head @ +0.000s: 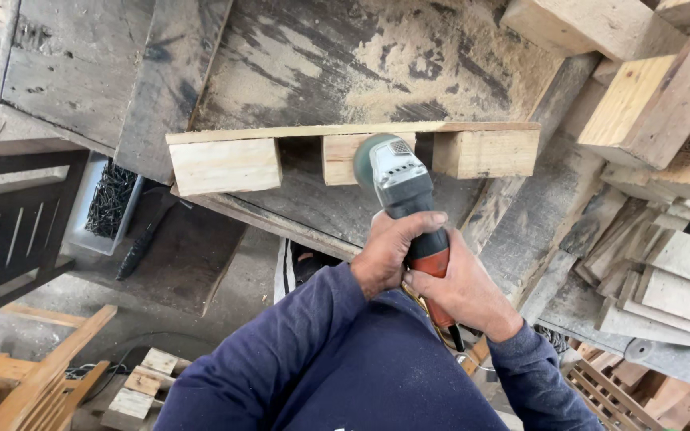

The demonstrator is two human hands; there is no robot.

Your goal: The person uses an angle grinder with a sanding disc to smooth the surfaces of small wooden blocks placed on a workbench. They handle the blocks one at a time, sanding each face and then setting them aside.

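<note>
- Right now the person is gripping a handheld grinder [403, 199] with both hands, its grey head pointing away from the body and its orange grip sitting inside the palms.
- The left hand [391, 249] is wrapping closed around the upper part of the grip, fingers curling over the top.
- The right hand [463, 289] is closing around the lower end of the grip, just beside the left hand and touching it.
- The grinder's round head is pressing against, or sitting just in front of, the middle wooden block [343, 157]; whether it is touching cannot be told.
- That block is sitting under a thin wooden slat [345, 131], between two other blocks, all lying on a dusty, sawdust-covered workbench [377, 56].
- Dark blue sleeves [281, 351] are filling the lower part of the view.
- A tray of dark nails [109, 199] is resting at the left, below the bench edge.
- Stacked wood offcuts [664, 263] are piling up at the right.
</note>
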